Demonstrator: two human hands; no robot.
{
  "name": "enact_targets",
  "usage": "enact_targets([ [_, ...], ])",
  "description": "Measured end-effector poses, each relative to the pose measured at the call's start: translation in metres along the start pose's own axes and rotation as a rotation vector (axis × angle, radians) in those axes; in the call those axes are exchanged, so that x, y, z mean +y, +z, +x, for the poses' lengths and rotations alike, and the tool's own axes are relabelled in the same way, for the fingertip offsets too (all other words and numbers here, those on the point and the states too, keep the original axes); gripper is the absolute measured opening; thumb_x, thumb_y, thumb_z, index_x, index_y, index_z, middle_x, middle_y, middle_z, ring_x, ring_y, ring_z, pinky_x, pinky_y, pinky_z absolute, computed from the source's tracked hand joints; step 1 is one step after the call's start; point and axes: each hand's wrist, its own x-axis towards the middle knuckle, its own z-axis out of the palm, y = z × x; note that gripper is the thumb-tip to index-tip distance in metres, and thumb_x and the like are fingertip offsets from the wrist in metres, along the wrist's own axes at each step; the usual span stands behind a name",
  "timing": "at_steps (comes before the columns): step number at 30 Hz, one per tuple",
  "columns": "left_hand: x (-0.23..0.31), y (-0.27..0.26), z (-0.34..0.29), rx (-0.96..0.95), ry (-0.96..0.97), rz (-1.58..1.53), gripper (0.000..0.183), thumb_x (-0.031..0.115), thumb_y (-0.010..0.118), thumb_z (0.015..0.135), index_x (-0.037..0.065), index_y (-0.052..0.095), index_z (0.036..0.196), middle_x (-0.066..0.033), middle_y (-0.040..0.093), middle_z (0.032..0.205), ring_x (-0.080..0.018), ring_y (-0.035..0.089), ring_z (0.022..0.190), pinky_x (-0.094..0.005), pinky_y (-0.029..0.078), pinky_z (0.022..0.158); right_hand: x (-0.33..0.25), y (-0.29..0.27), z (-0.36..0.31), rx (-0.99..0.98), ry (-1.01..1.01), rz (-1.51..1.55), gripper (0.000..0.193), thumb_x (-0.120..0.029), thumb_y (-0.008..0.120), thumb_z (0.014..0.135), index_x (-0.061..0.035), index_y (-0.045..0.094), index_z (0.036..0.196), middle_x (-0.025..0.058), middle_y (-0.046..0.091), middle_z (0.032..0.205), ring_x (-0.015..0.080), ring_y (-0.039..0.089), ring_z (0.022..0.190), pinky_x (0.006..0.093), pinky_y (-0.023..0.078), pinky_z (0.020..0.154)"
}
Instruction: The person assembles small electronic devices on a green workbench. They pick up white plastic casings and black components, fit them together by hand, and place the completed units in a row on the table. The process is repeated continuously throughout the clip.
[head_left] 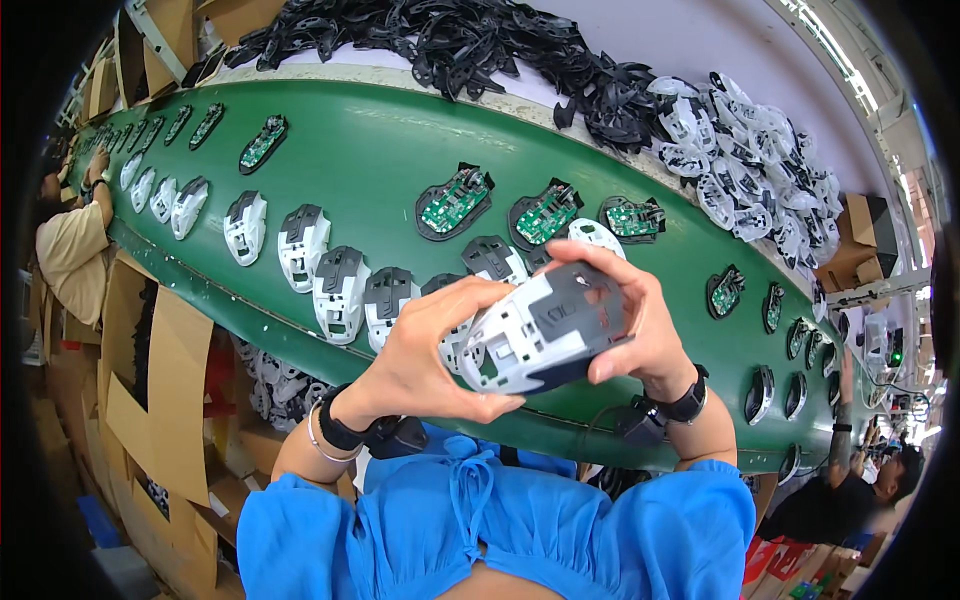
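Between my hands, above the near side of the belt, is a white and dark grey computer mouse shell (530, 345), tilted, with cut-outs in its surface. My left hand (425, 345) grips its white end, thumb below and fingers above. At the dark end my right hand (645, 315) curls round with fingers on top and thumb at the near side. Just beyond lie more mouse shells (340, 295) and black mouse bases with green circuit boards (545, 215). A white shell piece (597, 236) beside the boards is partly covered by my right hand.
The green belt (340, 140) curves across, carrying rows of shells and boards. Black plastic parts (430, 40) and clear-white shells (735, 160) are heaped along its far edge. Cardboard boxes (165, 380) stand at left. One person (75, 250) works far left, another (840, 500) at right.
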Motion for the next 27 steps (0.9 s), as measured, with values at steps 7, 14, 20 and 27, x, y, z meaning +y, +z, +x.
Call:
enact_targets([
  [7,-0.004,-0.004,-0.003,0.004,0.04,0.013,0.067,0.016,0.083,0.054,-0.003,0.059,0.114,-0.0155,0.065,0.102,-0.0273,0.065,0.091,-0.0342,0.051,0.079,0.008,0.004,-0.003,0.043,0.043,-0.059,0.084,-0.01,0.09,0.055,0.0014,0.052,0.129,0.0099,0.056,0.125,0.0194,0.056,0.113,0.0349,0.044,0.099],
  [14,-0.037,0.009,-0.003,0.217,-0.225,-0.422,0.084,0.012,0.074,0.078,-0.004,0.025,0.145,-0.0175,0.038,0.146,-0.0272,0.043,0.131,-0.0373,0.034,0.11,0.002,0.022,0.023,0.167,-0.467,-0.705,0.074,-0.006,0.084,0.059,0.0006,0.05,0.125,0.0125,0.056,0.12,0.0235,0.057,0.111,0.0342,0.045,0.095],
  [20,-0.074,0.002,-0.006,-0.021,-0.464,-1.635,0.058,0.05,0.04,0.099,0.003,0.046,0.131,-0.0114,0.055,0.126,-0.0236,0.057,0.114,-0.0405,0.045,0.1,0.01,0.022,0.061,-0.102,-0.925,-1.395,0.051,-0.007,0.076,0.069,-0.0024,0.06,0.117,0.0169,0.057,0.114,0.0352,0.061,0.103,0.0446,0.052,0.089],
  [27,-0.077,-0.019,0.018,0.397,-0.553,-1.356,0.049,0.045,0.05,0.097,0.005,0.051,0.124,-0.0104,0.062,0.11,-0.0186,0.062,0.099,-0.038,0.053,0.085,-0.013,0.009,0.122,-0.116,-0.688,-1.218,0.047,-0.013,0.076,0.073,-0.0021,0.06,0.116,0.0161,0.062,0.11,0.0311,0.063,0.097,0.0383,0.053,0.08],
])
